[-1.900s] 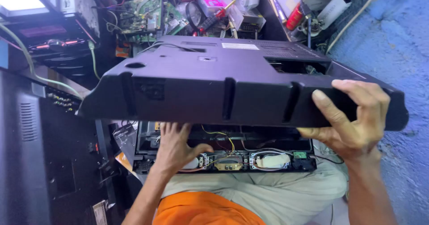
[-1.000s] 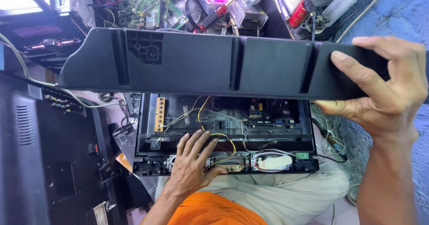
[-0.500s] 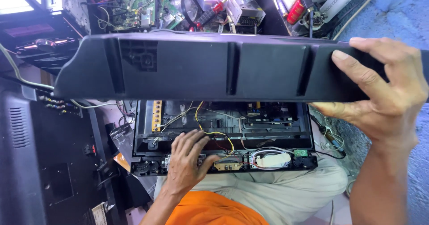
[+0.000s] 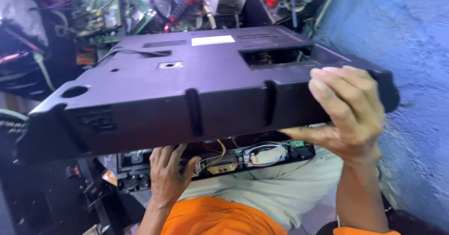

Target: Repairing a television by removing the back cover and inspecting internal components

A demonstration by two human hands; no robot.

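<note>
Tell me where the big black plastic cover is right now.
In the head view the black cover fills the middle, held up by the right hand at its right end, above the open chassis where the left hand rests.

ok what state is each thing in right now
black plastic cover: off the chassis, held tilted above it
right hand: gripping the cover's right end
left hand: resting on the chassis front edge, under the cover
open chassis: uncovered, wires and boards exposed
</note>
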